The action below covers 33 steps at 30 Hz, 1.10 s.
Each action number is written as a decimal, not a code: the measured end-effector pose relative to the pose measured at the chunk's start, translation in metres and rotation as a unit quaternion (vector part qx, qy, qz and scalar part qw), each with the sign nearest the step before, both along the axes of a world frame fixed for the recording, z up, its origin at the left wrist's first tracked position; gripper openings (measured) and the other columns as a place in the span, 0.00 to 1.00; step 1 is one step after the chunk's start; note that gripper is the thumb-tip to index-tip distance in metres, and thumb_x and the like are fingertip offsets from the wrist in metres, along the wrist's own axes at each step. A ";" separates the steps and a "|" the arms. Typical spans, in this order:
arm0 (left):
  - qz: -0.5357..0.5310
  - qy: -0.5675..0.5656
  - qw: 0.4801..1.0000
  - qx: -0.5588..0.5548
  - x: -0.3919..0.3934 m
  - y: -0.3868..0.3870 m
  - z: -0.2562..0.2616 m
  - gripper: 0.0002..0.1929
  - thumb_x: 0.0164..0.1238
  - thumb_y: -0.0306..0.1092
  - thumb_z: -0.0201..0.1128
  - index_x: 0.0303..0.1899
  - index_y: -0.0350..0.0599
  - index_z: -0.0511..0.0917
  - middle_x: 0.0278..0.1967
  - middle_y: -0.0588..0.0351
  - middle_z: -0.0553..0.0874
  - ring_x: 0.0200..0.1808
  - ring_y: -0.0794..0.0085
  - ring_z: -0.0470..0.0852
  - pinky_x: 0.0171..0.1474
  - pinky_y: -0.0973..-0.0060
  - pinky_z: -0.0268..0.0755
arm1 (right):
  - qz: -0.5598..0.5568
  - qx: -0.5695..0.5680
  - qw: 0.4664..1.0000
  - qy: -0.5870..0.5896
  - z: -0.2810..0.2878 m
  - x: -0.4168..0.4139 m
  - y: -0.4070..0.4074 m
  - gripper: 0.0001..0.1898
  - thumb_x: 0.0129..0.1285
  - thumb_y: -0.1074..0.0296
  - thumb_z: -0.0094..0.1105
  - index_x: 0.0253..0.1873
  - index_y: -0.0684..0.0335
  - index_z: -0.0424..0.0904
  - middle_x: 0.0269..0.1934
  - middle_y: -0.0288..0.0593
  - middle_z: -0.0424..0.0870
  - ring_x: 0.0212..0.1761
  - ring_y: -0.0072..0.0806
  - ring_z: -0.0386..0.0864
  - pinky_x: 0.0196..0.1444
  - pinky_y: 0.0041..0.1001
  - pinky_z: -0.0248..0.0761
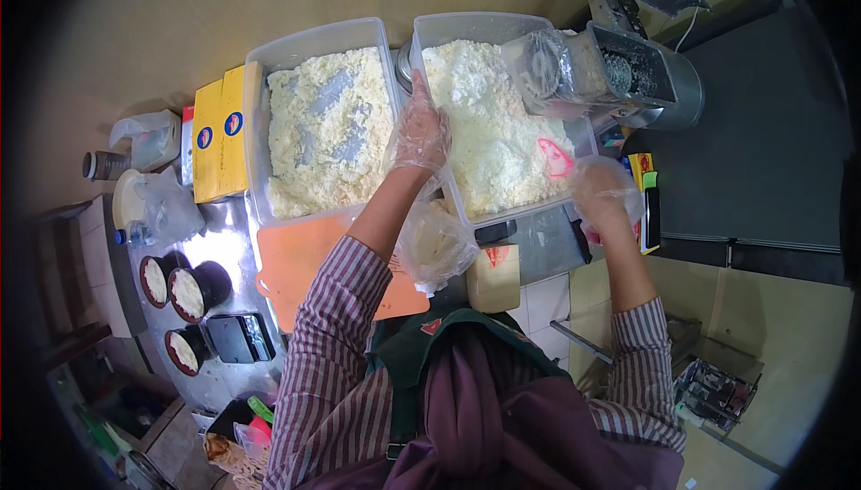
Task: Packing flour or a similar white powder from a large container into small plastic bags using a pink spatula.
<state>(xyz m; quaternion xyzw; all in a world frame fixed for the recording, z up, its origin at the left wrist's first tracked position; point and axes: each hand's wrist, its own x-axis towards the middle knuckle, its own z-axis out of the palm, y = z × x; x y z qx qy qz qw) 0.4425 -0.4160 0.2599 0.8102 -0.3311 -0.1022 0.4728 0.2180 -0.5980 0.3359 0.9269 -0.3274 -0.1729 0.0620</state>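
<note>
Before me stand two clear plastic containers of pale grated cheese, the left container [315, 31] and the right container [481, 19]. My left hand [422, 128], in a clear plastic glove, grips the near-left wall of the right one. White powder [475, 83] lies on top of the cheese [498, 167] there. My right hand [605, 194], also gloved and curled, is at that container's front right corner; blur hides whether it holds anything. A pink-edged piece [555, 158] shows on the cheese beside it. A grating machine [632, 73] with a plastic-wrapped outlet [543, 70] reaches over the right container.
An orange cutting board [296, 261], a plastic bag [437, 241] and a cheese block [493, 278] lie nearer me. Yellow boxes [220, 133] stand left. Further left are several dark cups with white filling [188, 293] and a digital scale [240, 338].
</note>
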 end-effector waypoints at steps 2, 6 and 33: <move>0.001 0.018 1.000 0.011 -0.001 -0.003 0.004 0.39 0.64 0.27 0.51 0.70 0.26 0.38 0.51 0.27 0.74 0.52 0.39 0.75 0.59 0.57 0.65 | 0.027 0.028 0.999 0.000 -0.036 0.002 -0.011 0.17 0.65 0.56 0.48 0.37 0.62 0.82 0.37 0.55 0.84 0.36 0.49 0.82 0.41 0.45 0.74; -0.002 0.041 0.997 0.060 0.000 -0.002 0.009 0.39 0.64 0.27 0.52 0.71 0.27 0.39 0.48 0.27 0.76 0.50 0.40 0.76 0.56 0.56 0.67 | -0.063 0.185 0.973 -0.121 -0.082 0.037 -0.020 0.18 0.63 0.56 0.50 0.33 0.66 0.81 0.35 0.58 0.83 0.37 0.52 0.81 0.42 0.45 0.72; -0.004 0.038 0.998 0.046 0.005 0.009 -0.004 0.43 0.62 0.28 0.55 0.72 0.36 0.35 0.54 0.28 0.71 0.55 0.41 0.71 0.61 0.56 0.63 | -0.006 0.082 0.982 -0.168 -0.021 0.073 0.056 0.17 0.69 0.59 0.43 0.54 0.60 0.77 0.34 0.58 0.82 0.39 0.52 0.82 0.44 0.45 0.73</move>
